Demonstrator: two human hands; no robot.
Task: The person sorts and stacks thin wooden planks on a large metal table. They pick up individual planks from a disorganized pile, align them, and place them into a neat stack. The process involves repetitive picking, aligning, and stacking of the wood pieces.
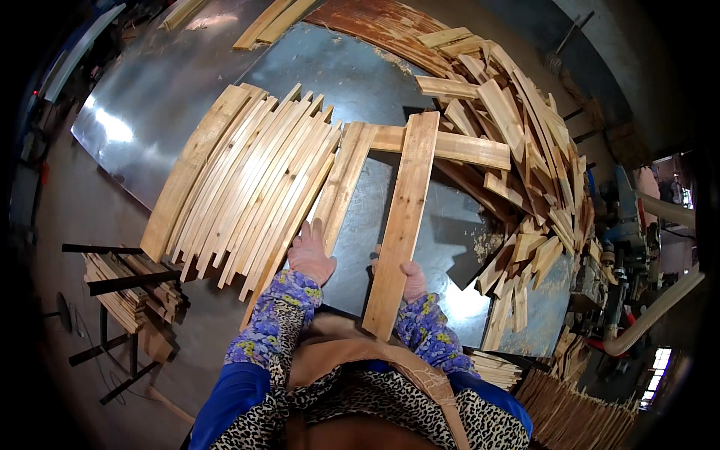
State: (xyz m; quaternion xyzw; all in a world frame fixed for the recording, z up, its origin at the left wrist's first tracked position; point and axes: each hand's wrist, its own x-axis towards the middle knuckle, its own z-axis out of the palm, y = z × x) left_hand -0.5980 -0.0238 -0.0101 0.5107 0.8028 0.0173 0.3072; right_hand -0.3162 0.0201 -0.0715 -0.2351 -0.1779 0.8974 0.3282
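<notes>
A flat wooden board (pixel 403 217) slants up from close to my body, its far end over a crosswise board (pixel 472 148). My right hand (pixel 413 282) is closed on its near part, with fingertips showing at its left edge. My left hand (pixel 311 253) lies with fingers stretched out at the near end of another board (pixel 347 184), beside a row of boards. That row of boards (pixel 255 187) stands mostly on edge, side by side, at the left of the metal tabletop (pixel 330 67). A wider board (pixel 196 169) closes off its left side.
A jumbled heap of wood offcuts (pixel 517 127) spreads along the right side of the tabletop. At the far edge lie a reddish panel (pixel 382 26) and a few boards (pixel 274 22). A black-framed rack (pixel 120 281) with wood strips stands at lower left. Machinery with a hose (pixel 656 311) is at right.
</notes>
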